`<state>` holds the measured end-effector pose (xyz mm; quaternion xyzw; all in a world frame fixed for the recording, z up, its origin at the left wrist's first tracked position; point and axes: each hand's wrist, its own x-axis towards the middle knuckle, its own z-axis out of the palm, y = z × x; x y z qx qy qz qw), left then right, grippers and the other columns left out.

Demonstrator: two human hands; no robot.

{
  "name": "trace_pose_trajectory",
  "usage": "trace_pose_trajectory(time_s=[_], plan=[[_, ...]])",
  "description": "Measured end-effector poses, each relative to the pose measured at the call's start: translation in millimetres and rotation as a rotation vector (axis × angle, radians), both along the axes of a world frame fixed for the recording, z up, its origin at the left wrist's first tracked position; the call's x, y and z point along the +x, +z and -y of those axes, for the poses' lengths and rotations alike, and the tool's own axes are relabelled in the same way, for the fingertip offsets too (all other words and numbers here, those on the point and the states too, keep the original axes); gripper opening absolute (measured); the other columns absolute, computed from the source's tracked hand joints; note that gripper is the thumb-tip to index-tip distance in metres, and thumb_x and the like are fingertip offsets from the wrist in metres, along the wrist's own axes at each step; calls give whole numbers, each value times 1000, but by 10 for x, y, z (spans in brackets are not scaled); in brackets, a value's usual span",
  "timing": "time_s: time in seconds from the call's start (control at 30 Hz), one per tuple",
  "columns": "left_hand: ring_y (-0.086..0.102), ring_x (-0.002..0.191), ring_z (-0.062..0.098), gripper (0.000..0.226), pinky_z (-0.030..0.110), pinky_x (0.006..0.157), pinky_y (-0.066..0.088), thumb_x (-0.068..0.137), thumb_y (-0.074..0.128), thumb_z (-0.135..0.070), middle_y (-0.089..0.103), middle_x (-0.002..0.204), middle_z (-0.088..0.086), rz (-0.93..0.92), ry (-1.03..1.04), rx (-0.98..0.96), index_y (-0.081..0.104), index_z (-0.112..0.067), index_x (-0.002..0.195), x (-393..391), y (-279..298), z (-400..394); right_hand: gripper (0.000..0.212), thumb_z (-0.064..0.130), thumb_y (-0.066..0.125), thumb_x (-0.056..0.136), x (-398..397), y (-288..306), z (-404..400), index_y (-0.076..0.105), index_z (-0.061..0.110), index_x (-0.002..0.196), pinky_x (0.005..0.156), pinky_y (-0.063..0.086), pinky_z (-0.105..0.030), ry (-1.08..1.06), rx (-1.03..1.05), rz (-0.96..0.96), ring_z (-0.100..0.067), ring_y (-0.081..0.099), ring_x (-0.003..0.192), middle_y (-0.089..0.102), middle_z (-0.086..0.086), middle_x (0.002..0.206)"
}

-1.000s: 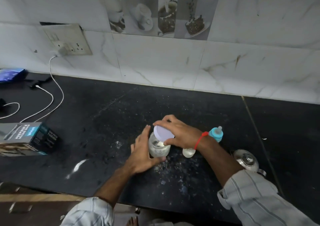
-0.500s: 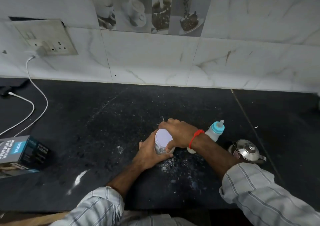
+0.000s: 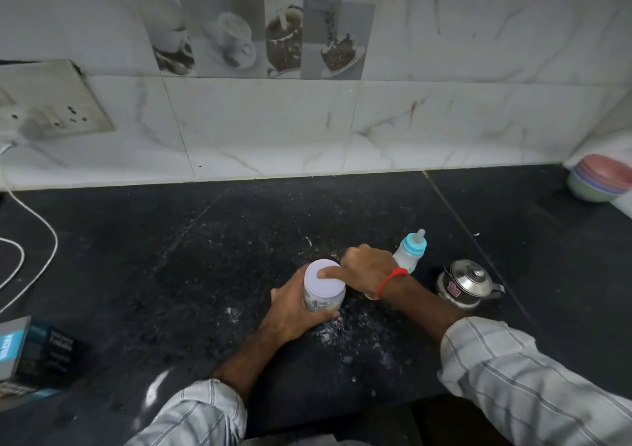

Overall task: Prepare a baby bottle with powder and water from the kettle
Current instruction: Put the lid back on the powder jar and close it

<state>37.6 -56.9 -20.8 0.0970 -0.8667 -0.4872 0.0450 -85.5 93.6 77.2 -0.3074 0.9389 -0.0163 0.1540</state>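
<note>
On the black speckled stone counter (image 3: 191, 261), the left hand (image 3: 294, 315) wraps around a small clear jar (image 3: 323, 300) with a pale lilac round lid (image 3: 325, 280); something whitish shows inside through its wall. The right hand (image 3: 367, 269) has a fingertip resting on the lid, the other fingers curled. At two o'clock from the jar stands a clear baby bottle with a blue collar and teat (image 3: 412, 249), its contents unclear. At three o'clock sits a small steel kettle (image 3: 466, 283), lid on. White powder (image 3: 330, 329) is scattered just at five o'clock of the jar.
</note>
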Motion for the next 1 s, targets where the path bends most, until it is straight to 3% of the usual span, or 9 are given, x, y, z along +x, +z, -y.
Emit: trace_pose_trajectory(time_s=[0.1, 0.17, 0.27, 0.4, 0.5, 0.53, 0.6, 0.7, 1.0], plan=[[48, 129, -1, 101, 51, 118, 31, 60, 94, -59, 52, 129, -34, 4, -5, -13, 33, -57, 140, -32, -13, 24, 63, 84, 45, 88, -23, 55, -47, 60, 25, 70, 69, 44, -34, 57, -204, -118, -23, 68, 90, 60, 7, 77], [52, 131, 4, 102, 47, 113, 31, 61, 95, -59, 54, 130, -30, 10, -7, -18, 37, -49, 145, -45, -50, 28, 44, 75, 60, 88, -62, 110, -25, 64, 39, 113, 83, 51, -38, 265, -254, 10, -16, 60, 109, 61, 8, 109], [53, 129, 7, 105, 42, 108, 29, 61, 95, -59, 57, 130, -25, 31, 13, -28, 42, -39, 148, -65, -84, 31, 75, 69, 68, 85, -23, 127, 61, 39, 42, 149, 89, 50, -45, 424, 6, 142, -21, 52, 121, 47, 1, 133], [51, 131, 5, 103, 39, 106, 27, 62, 92, -63, 52, 133, -29, 38, -29, -69, 45, -35, 149, -66, -84, 27, 92, 92, 41, 82, 174, -142, 198, 56, 15, 129, 73, 50, -42, 232, 14, -299, -38, 72, 95, 71, -13, 113], [50, 134, 5, 108, 42, 108, 27, 63, 92, -63, 58, 143, -20, 43, -40, -40, 39, -38, 153, -54, -83, 26, 98, 99, 13, 76, 123, -118, 241, 64, 16, 73, 59, 40, -32, 166, -52, -494, -32, 71, 68, 73, -11, 76], [49, 135, 5, 107, 43, 109, 28, 63, 92, -62, 58, 145, -18, 47, -34, -44, 39, -37, 153, -54, -79, 21, 96, 99, 15, 77, 84, -86, 225, 65, 17, 73, 59, 41, -32, 203, -83, -533, -32, 71, 66, 72, -10, 74], [51, 134, 7, 102, 43, 110, 28, 63, 92, -62, 57, 143, -18, 45, -14, -74, 45, -33, 149, -65, -89, 5, 90, 96, 27, 80, 51, -63, 157, 67, 22, 111, 68, 49, -38, 346, -86, -495, -33, 74, 82, 75, -8, 96], [54, 125, 6, 101, 40, 106, 28, 61, 93, -61, 61, 131, -21, 60, 2, -55, 45, -33, 146, -67, -106, 1, 94, 94, 26, 78, 116, -171, 59, 46, 28, 142, 83, 52, -45, 423, 8, -346, -33, 69, 107, 67, -8, 125], [59, 124, 10, 97, 37, 99, 27, 63, 80, -60, 56, 126, -24, 35, 45, -106, 45, -31, 148, -82, -156, -87, 74, 79, 47, 78, 453, -493, 108, 71, 17, 112, 52, 49, -33, 102, -172, -584, -32, 69, 53, 74, -7, 79]])
